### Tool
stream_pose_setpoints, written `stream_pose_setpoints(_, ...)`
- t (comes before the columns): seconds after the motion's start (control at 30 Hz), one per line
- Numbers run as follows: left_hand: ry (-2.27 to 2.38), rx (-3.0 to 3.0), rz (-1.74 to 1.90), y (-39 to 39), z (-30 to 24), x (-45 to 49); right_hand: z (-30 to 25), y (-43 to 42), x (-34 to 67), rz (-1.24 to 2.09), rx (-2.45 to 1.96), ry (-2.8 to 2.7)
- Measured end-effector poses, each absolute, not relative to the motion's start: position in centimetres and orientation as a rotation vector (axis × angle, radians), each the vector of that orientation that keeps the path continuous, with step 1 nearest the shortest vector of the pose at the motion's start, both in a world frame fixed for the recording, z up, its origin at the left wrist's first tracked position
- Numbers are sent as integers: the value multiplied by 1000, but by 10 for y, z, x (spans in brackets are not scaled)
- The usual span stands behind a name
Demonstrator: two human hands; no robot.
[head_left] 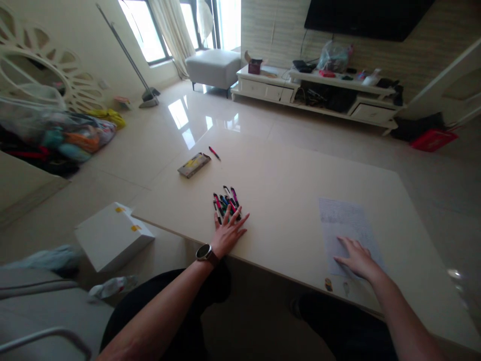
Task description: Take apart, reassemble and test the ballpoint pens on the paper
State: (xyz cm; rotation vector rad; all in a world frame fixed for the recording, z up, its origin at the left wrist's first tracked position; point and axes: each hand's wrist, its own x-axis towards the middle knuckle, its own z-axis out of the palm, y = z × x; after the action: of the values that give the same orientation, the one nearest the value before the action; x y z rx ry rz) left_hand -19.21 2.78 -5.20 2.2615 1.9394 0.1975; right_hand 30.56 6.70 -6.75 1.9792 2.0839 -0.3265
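Note:
My left hand [229,231], with a watch [205,252] on its wrist, lies with fingers spread at the near edge of a pile of pens [225,200]. Its fingertips rest over the lower ends of the pens, hiding part of them. Several colours show in the pile, among them red, purple, blue and black. My right hand [355,255] lies on a sheet of paper [340,218] covered in faint lines of text, fingers extended. A single red pen [214,153] lies farther off, beside a flat, worn box [194,165]. Both hands are on the pale table [285,200].
A small yellow-and-dark item [328,285] lies near the table's front edge. On the floor to the left stand a white box [112,235] and a plastic bottle [112,287]. Beyond the table are a grey ottoman [214,67] and a white TV cabinet [270,90].

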Motion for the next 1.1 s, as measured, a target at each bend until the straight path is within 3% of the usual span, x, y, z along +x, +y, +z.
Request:
stream_pose_setpoints(0.23,2064,2104,283,63,-55,-211,-63,73,292,-266,2065,2069)
stream_pose_setpoints(0.43,2014,2174,347,62,-59,-197,-62,68,254,-404,2052,2057)
stream_pose_setpoints(0.73,1943,2268,406,67,-65,-231,-60,76,282,-371,2078,1965)
stream_pose_setpoints(1.1,2302,1993,328,69,-41,-247,-53,82,252,-310,2171,2141)
